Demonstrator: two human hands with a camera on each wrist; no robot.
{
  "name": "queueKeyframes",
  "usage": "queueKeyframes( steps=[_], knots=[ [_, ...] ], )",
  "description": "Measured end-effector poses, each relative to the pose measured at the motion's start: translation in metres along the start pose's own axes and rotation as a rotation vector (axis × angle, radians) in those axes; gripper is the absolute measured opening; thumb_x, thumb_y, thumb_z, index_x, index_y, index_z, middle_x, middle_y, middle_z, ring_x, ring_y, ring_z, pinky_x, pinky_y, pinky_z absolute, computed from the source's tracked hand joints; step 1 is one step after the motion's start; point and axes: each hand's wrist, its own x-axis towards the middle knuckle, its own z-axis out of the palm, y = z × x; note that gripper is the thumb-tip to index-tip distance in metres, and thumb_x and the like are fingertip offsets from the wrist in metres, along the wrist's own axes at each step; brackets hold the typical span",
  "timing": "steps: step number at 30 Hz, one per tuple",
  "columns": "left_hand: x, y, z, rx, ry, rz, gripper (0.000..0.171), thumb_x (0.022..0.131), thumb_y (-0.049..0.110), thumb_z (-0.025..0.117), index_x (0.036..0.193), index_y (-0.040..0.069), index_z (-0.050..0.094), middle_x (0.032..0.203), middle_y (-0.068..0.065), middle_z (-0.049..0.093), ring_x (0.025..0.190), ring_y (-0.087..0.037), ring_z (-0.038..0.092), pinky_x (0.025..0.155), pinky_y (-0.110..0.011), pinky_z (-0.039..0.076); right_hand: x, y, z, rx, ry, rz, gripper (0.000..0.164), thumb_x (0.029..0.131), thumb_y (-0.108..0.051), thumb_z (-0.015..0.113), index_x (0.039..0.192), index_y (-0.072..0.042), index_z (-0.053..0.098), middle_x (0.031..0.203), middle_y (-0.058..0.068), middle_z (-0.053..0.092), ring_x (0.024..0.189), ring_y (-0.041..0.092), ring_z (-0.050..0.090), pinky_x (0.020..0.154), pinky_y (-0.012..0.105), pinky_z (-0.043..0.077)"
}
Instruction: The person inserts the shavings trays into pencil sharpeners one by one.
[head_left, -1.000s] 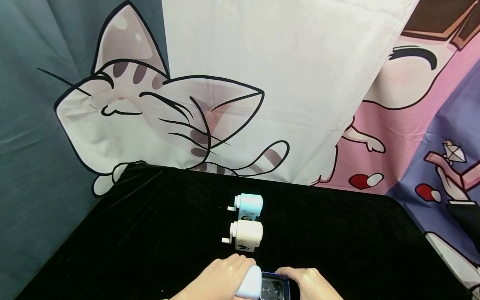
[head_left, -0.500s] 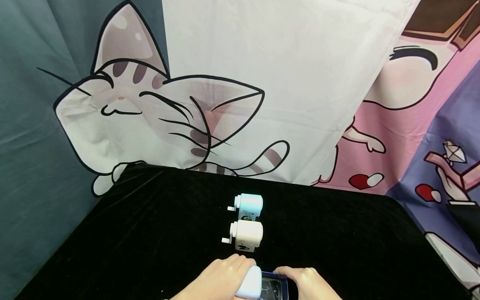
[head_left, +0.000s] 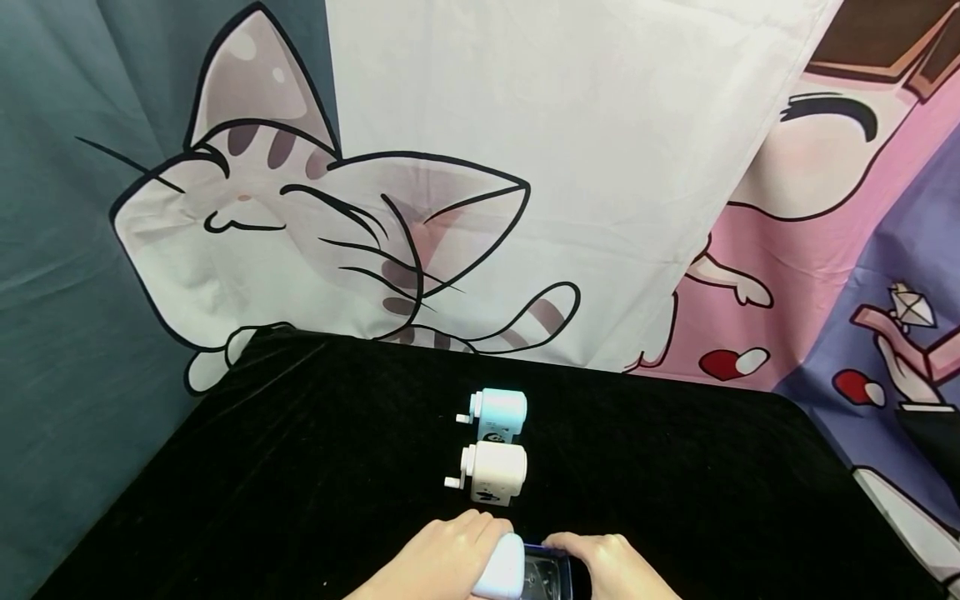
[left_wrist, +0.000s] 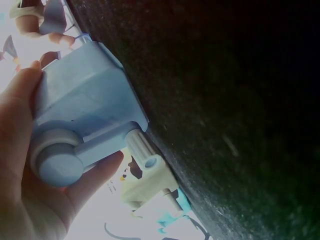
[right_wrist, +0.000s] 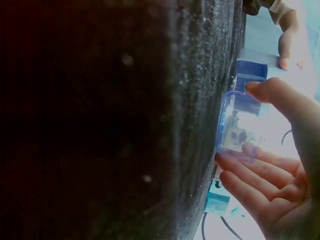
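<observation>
My left hand [head_left: 442,554] grips a pale blue hand-crank pencil sharpener [head_left: 504,568] at the bottom of the head view. In the left wrist view, my thumb and fingers wrap its body [left_wrist: 90,95], with the crank handle [left_wrist: 105,144] toward the camera. My right hand [head_left: 611,567] holds a clear blue-tinted drawer [head_left: 542,575] against the sharpener's right side. The right wrist view shows the drawer [right_wrist: 242,122] between my thumb and fingers, partly out of the body. Its inside looks see-through.
Behind the hands stand a cream crank sharpener [head_left: 498,471] and, farther back, a light blue one [head_left: 502,408], both with cranks to the left. Black cloth [head_left: 300,483] covers the table. A printed cat curtain [head_left: 637,167] hangs at the back.
My right hand and the drawer have shifted slightly left, so less of the drawer shows beside the sharpener. My left hand stays nearly still.
</observation>
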Motion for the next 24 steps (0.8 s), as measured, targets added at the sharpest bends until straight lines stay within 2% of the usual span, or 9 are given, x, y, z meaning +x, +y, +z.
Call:
queueKeyframes(
  steps=[10, 18, 24],
  knots=[
    [0.0014, -0.0004, -0.001, -0.036, -0.044, -0.01, 0.061, 0.073, 0.055, 0.066, 0.114, 0.013, 0.048, 0.094, 0.006, 0.057, 0.083, 0.0, 0.05, 0.062, -0.012, 0.044, 0.002, -0.0002, 0.002, -0.057, 0.014, -0.041, 0.057, 0.075, -0.05, 0.067, 0.114, -0.01, 0.055, 0.101, 0.002, 0.065, 0.085, 0.004, 0.059, 0.068, 0.025, 0.052],
    [0.0008, 0.0001, -0.0002, -0.022, -0.032, -0.02, 0.058, 0.074, 0.055, 0.064, 0.111, 0.013, 0.049, 0.092, 0.006, 0.056, 0.081, 0.0, 0.049, 0.059, -0.011, 0.042, 0.0064, -0.0015, 0.006, -0.078, 0.017, -0.057, 0.057, 0.076, -0.051, 0.066, 0.113, -0.01, 0.055, 0.1, 0.001, 0.066, 0.084, 0.003, 0.059, 0.068, 0.024, 0.052],
    [0.0005, 0.0004, -0.0016, -0.044, -0.034, -0.03, 0.056, 0.076, 0.054, 0.063, 0.111, 0.013, 0.048, 0.091, 0.007, 0.055, 0.079, 0.0, 0.048, 0.059, -0.01, 0.042, 0.0074, -0.0029, 0.0066, -0.091, 0.023, -0.064, 0.057, 0.075, -0.051, 0.066, 0.113, -0.009, 0.055, 0.1, 0.001, 0.066, 0.084, 0.002, 0.059, 0.068, 0.024, 0.052]
  ],
)
